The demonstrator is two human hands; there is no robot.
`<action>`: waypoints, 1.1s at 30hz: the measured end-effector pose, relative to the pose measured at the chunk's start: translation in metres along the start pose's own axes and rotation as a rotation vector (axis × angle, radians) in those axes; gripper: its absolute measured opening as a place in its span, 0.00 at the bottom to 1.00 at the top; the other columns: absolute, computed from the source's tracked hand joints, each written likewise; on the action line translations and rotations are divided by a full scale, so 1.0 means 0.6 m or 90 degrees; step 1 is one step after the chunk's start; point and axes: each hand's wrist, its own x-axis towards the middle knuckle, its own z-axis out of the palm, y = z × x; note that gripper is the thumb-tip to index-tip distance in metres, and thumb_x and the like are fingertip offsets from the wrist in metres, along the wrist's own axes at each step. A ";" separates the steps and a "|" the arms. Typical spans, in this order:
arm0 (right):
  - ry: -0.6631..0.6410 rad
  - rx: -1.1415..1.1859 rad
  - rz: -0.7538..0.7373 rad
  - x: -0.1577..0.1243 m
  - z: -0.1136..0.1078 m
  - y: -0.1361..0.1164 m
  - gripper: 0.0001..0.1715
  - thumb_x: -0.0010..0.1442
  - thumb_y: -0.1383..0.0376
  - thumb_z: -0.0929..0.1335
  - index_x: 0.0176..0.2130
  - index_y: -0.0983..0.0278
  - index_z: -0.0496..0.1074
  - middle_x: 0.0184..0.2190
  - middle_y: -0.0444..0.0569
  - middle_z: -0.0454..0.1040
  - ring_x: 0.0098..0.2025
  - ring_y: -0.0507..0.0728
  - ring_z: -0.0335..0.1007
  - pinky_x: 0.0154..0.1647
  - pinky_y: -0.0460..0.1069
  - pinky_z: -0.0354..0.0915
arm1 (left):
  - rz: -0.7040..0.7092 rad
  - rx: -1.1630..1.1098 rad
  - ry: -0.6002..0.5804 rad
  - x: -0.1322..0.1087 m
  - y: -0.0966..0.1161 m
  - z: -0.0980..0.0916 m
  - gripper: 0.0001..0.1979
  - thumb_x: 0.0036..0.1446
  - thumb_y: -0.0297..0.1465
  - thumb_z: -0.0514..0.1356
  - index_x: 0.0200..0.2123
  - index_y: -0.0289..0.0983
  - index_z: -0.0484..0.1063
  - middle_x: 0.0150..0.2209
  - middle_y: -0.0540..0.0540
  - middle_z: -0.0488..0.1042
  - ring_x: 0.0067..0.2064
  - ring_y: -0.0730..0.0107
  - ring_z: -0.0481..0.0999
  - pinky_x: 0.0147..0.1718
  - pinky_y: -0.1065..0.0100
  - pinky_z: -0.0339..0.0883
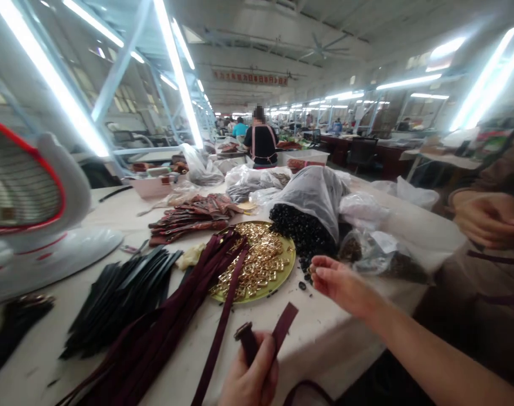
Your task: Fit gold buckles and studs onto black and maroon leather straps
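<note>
Maroon strap [284, 320] gripped folded in the left hand [251, 379], ends up within reach; the right hand [338, 283] pinches narrowly by spilled black beads [302, 232], contents unclear.

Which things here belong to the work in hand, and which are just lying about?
Likely in use: strap in left hand; black pieces by right hand; gold fittings; maroon strap pile.
Lying about: fan; black straps; brown pieces; clear bags.
</note>
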 end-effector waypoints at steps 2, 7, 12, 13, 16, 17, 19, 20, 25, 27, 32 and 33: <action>-0.059 0.164 0.100 -0.026 0.063 0.046 0.16 0.47 0.70 0.73 0.37 0.64 0.67 0.29 0.42 0.73 0.30 0.46 0.70 0.34 0.42 0.67 | -0.001 -0.046 0.027 0.006 -0.007 0.002 0.27 0.38 0.52 0.62 0.33 0.38 0.62 0.11 0.59 0.59 0.11 0.84 0.50 0.11 0.80 0.43; -0.078 0.287 0.261 -0.048 0.127 0.111 0.16 0.46 0.71 0.73 0.35 0.65 0.66 0.27 0.41 0.73 0.26 0.46 0.69 0.29 0.40 0.65 | -0.061 -0.083 0.027 0.011 -0.036 -0.028 0.24 0.40 0.50 0.62 0.31 0.38 0.59 0.10 0.59 0.58 0.11 0.84 0.50 0.11 0.80 0.41; -0.123 0.148 0.327 -0.041 0.111 0.119 0.14 0.46 0.69 0.73 0.32 0.65 0.66 0.23 0.40 0.70 0.22 0.45 0.65 0.26 0.41 0.63 | -0.093 -0.024 -0.037 0.012 -0.037 -0.072 0.20 0.43 0.46 0.62 0.28 0.38 0.59 0.09 0.60 0.55 0.11 0.84 0.47 0.11 0.80 0.38; -0.142 0.109 0.335 -0.042 0.108 0.120 0.13 0.46 0.69 0.73 0.31 0.65 0.66 0.23 0.40 0.69 0.22 0.45 0.64 0.25 0.41 0.62 | -0.097 -0.010 -0.055 0.013 -0.033 -0.076 0.19 0.44 0.45 0.62 0.27 0.38 0.60 0.09 0.60 0.54 0.12 0.84 0.47 0.11 0.80 0.37; -0.197 -0.078 0.226 -0.048 0.108 0.123 0.09 0.49 0.66 0.72 0.31 0.65 0.68 0.25 0.41 0.68 0.27 0.48 0.64 0.30 0.43 0.62 | -0.091 0.002 -0.088 0.012 -0.019 -0.076 0.16 0.47 0.43 0.60 0.28 0.37 0.61 0.11 0.60 0.53 0.13 0.84 0.47 0.12 0.79 0.38; -0.202 -0.166 0.141 -0.051 0.110 0.123 0.08 0.50 0.66 0.71 0.33 0.64 0.70 0.30 0.44 0.70 0.32 0.50 0.66 0.35 0.45 0.63 | -0.078 0.002 -0.081 0.011 -0.016 -0.072 0.15 0.49 0.43 0.59 0.28 0.37 0.61 0.12 0.60 0.54 0.14 0.84 0.48 0.13 0.79 0.39; -0.207 -0.323 -0.019 -0.059 0.115 0.120 0.10 0.54 0.64 0.68 0.39 0.61 0.71 0.43 0.48 0.67 0.46 0.55 0.63 0.48 0.49 0.59 | -0.040 0.006 -0.056 0.006 -0.012 -0.064 0.14 0.52 0.42 0.57 0.30 0.36 0.62 0.14 0.57 0.58 0.15 0.83 0.52 0.14 0.80 0.42; -0.213 -0.368 -0.067 -0.063 0.117 0.117 0.11 0.56 0.63 0.67 0.42 0.59 0.71 0.47 0.49 0.64 0.50 0.56 0.60 0.52 0.51 0.56 | -0.022 0.012 -0.054 0.003 -0.011 -0.060 0.14 0.53 0.41 0.56 0.31 0.35 0.63 0.16 0.56 0.60 0.16 0.83 0.54 0.15 0.80 0.45; -0.276 -0.186 -0.039 -0.084 0.124 0.089 0.07 0.60 0.59 0.64 0.35 0.59 0.69 0.38 0.48 0.69 0.43 0.56 0.65 0.46 0.52 0.61 | 0.064 0.077 -0.081 -0.015 -0.011 -0.046 0.14 0.55 0.40 0.53 0.35 0.34 0.66 0.24 0.49 0.68 0.25 0.74 0.67 0.24 0.75 0.61; -0.263 -0.068 0.012 -0.092 0.128 0.077 0.11 0.61 0.57 0.62 0.32 0.60 0.67 0.27 0.45 0.70 0.35 0.53 0.67 0.42 0.50 0.62 | 0.150 0.175 0.007 -0.024 -0.006 -0.043 0.14 0.57 0.38 0.51 0.37 0.34 0.67 0.29 0.45 0.71 0.30 0.69 0.71 0.30 0.71 0.64; -0.271 -0.152 0.172 -0.110 0.144 0.072 0.13 0.59 0.57 0.64 0.32 0.65 0.65 0.18 0.39 0.61 0.20 0.46 0.54 0.21 0.41 0.52 | 0.332 0.511 0.135 -0.049 0.011 -0.039 0.15 0.59 0.34 0.48 0.45 0.36 0.69 0.34 0.41 0.76 0.36 0.61 0.75 0.36 0.64 0.67; -0.278 -0.156 0.189 -0.114 0.147 0.074 0.14 0.59 0.56 0.65 0.32 0.66 0.65 0.17 0.39 0.60 0.18 0.45 0.52 0.19 0.41 0.49 | 0.377 0.564 0.129 -0.053 0.011 -0.040 0.16 0.59 0.32 0.47 0.46 0.36 0.69 0.38 0.40 0.76 0.40 0.60 0.75 0.40 0.63 0.67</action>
